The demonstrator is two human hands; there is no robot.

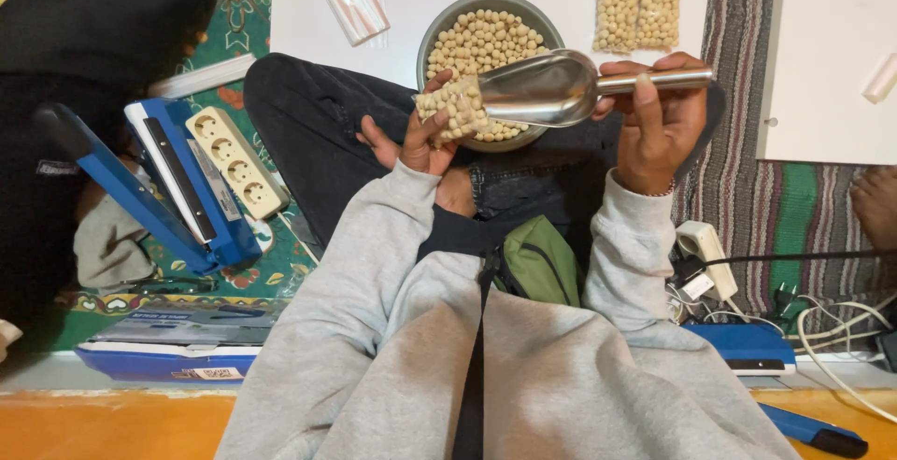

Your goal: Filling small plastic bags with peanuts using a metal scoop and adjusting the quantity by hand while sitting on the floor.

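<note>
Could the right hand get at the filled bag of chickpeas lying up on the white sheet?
Probably not as it is: the right hand is occupied gripping the metal scoop. The filled bag lies uncovered just beyond it, nothing between.

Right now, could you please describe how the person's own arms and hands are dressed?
Both arms wear loose light grey sweatshirt sleeves with ribbed cuffs. The left hand and right hand are bare, without gloves. A thin beaded bracelet circles the right wrist.
</note>
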